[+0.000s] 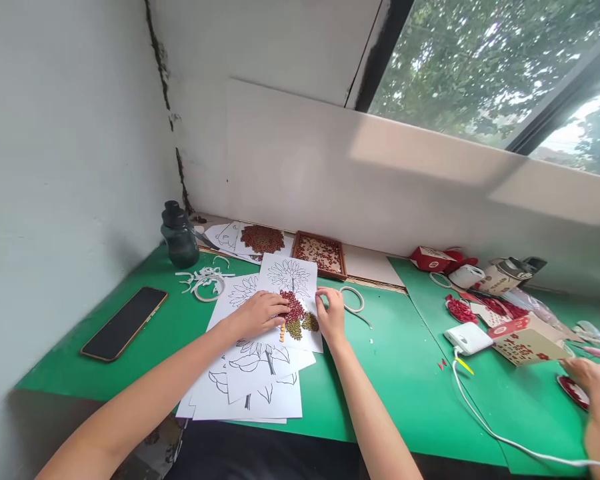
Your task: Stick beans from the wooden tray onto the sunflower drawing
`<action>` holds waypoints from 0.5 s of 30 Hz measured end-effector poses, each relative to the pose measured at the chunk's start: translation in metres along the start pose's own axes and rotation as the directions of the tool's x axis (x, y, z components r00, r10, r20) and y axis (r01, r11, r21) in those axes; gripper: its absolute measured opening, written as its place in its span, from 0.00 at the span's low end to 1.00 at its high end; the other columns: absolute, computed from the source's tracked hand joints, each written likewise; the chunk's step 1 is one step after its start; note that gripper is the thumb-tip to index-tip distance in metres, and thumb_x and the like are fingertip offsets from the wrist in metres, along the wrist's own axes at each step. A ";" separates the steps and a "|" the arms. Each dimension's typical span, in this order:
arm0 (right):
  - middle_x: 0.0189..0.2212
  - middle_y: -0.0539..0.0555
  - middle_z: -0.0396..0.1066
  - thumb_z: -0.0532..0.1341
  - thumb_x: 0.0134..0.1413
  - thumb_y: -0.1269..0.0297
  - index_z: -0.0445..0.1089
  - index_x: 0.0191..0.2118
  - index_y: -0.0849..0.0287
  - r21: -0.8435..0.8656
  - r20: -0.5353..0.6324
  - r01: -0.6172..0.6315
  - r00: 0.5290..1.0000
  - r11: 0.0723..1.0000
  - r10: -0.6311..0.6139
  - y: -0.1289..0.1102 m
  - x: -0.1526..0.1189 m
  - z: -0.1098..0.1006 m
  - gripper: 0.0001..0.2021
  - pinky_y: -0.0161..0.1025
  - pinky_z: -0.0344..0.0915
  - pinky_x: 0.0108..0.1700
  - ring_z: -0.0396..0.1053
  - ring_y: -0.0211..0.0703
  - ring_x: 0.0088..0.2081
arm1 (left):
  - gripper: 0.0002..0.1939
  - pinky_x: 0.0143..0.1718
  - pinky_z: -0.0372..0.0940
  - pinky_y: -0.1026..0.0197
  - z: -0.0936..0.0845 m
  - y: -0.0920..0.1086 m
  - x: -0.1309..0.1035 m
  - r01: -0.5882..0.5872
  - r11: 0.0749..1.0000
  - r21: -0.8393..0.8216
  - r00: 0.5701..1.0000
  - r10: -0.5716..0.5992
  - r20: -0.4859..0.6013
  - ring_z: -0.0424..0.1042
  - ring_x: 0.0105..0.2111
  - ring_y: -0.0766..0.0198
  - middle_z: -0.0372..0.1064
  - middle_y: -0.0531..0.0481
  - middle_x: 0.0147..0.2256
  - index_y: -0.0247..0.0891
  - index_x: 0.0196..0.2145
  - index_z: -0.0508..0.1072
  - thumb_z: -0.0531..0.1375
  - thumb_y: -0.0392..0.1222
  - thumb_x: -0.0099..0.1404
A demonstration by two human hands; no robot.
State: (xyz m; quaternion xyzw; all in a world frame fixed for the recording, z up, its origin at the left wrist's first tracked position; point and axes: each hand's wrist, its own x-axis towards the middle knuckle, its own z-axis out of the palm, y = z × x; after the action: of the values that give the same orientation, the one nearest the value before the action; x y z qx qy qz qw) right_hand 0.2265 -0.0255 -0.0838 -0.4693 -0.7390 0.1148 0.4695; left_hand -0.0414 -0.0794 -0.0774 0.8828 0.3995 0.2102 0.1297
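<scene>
On the green table lie several overlapping sheets with flower line drawings. The top sheet [285,268] has red beans [294,308] over part of its flower, green beans [294,329] below them and a short row of yellow pieces [282,333]. My left hand [260,312] rests on the sheet at the left edge of the red beans, fingers extended; nothing shows in it. My right hand [331,312] is at the sheet's right edge, beside the green beans, with thumb and forefinger near each other; its fingertips are too small to read.
A phone [124,324] and a dark bottle [179,237] stand left; white strips [207,280] lie near the bottle. A bean tray [320,255] sits behind the sheets. At right are a white power bank [469,338], its cable, boxes and another person's hand [597,393].
</scene>
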 end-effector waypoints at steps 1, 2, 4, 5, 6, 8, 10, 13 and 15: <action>0.44 0.60 0.80 0.58 0.66 0.64 0.73 0.39 0.53 -0.003 -0.013 -0.014 1.000 1.000 0.013 0.003 -0.001 -0.001 0.06 0.58 0.66 0.56 0.70 0.59 0.51 | 0.18 0.66 0.60 0.42 -0.002 0.000 0.003 -0.008 1.000 0.006 1.000 0.009 -0.004 0.70 0.64 0.50 0.72 0.48 0.64 0.48 0.61 0.76 0.53 0.51 0.82; 0.44 0.60 0.80 0.58 0.66 0.63 0.73 0.39 0.53 -0.003 -0.020 -0.025 0.999 1.000 0.025 0.005 -0.002 -0.002 0.06 0.58 0.66 0.55 0.70 0.59 0.51 | 0.17 0.65 0.61 0.43 -0.004 0.000 0.007 -0.017 1.000 0.012 1.000 0.018 -0.002 0.72 0.62 0.50 0.75 0.48 0.62 0.48 0.59 0.77 0.54 0.50 0.81; 0.44 0.60 0.80 0.58 0.66 0.63 0.73 0.39 0.53 0.005 -0.016 -0.039 0.999 0.999 0.039 0.009 -0.004 -0.003 0.06 0.57 0.67 0.55 0.70 0.59 0.51 | 0.16 0.63 0.63 0.44 -0.009 0.001 0.016 -0.029 0.999 0.013 1.000 0.029 0.007 0.75 0.57 0.51 0.79 0.48 0.56 0.48 0.55 0.80 0.55 0.50 0.80; 0.44 0.60 0.80 0.58 0.65 0.63 0.73 0.39 0.53 0.011 -0.009 -0.042 0.999 0.999 0.042 0.010 -0.005 -0.002 0.06 0.56 0.67 0.55 0.70 0.59 0.51 | 0.15 0.62 0.64 0.44 -0.011 0.002 0.019 -0.030 1.000 0.008 0.999 0.030 0.010 0.76 0.55 0.51 0.79 0.48 0.54 0.48 0.54 0.80 0.56 0.49 0.80; 0.44 0.60 0.80 0.59 0.65 0.63 0.74 0.39 0.53 0.017 -0.002 -0.044 0.999 0.999 0.044 0.011 -0.005 -0.002 0.06 0.56 0.66 0.55 0.70 0.59 0.51 | 0.15 0.62 0.65 0.45 -0.012 0.003 0.022 -0.022 1.000 0.001 1.000 0.022 0.000 0.77 0.54 0.52 0.79 0.47 0.54 0.49 0.55 0.80 0.56 0.48 0.80; 0.44 0.59 0.80 0.59 0.64 0.64 0.74 0.40 0.53 0.028 0.017 -0.046 0.999 0.999 0.045 0.012 -0.006 -0.002 0.06 0.56 0.66 0.56 0.70 0.58 0.51 | 0.17 0.61 0.67 0.46 -0.011 0.007 0.023 0.034 0.999 -0.016 0.997 -0.034 -0.066 0.75 0.57 0.52 0.76 0.46 0.59 0.48 0.60 0.76 0.55 0.44 0.79; 0.44 0.59 0.80 0.58 0.64 0.64 0.74 0.40 0.53 0.037 0.040 -0.045 0.998 0.998 0.044 0.013 -0.006 -0.002 0.06 0.56 0.66 0.56 0.70 0.58 0.51 | 0.19 0.63 0.66 0.45 -0.006 0.011 0.018 0.130 0.990 -0.049 0.974 -0.137 -0.178 0.71 0.62 0.50 0.71 0.44 0.64 0.46 0.63 0.73 0.55 0.41 0.78; 0.44 0.59 0.80 0.58 0.64 0.65 0.74 0.40 0.53 0.048 0.089 -0.035 0.996 0.998 0.031 0.014 -0.007 -0.002 0.07 0.55 0.67 0.55 0.70 0.59 0.50 | 0.19 0.65 0.65 0.43 0.000 0.016 0.005 0.216 0.972 -0.092 0.938 -0.233 -0.257 0.71 0.63 0.50 0.72 0.44 0.62 0.44 0.62 0.73 0.55 0.40 0.78; 0.43 0.59 0.81 0.58 0.64 0.66 0.74 0.39 0.53 0.056 0.128 -0.015 0.992 0.998 0.008 0.013 -0.008 0.000 0.06 0.56 0.66 0.55 0.69 0.59 0.51 | 0.17 0.64 0.66 0.44 0.001 0.016 -0.002 0.258 0.958 -0.124 0.916 -0.283 -0.283 0.72 0.60 0.51 0.75 0.45 0.58 0.43 0.59 0.75 0.54 0.39 0.77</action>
State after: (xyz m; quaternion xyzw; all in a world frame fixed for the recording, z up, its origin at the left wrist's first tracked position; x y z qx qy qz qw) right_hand 0.2354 -0.0247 -0.0962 -0.4518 -0.7613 0.1682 0.4337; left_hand -0.0315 -0.0917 -0.0728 0.7711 0.5234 0.3374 0.1330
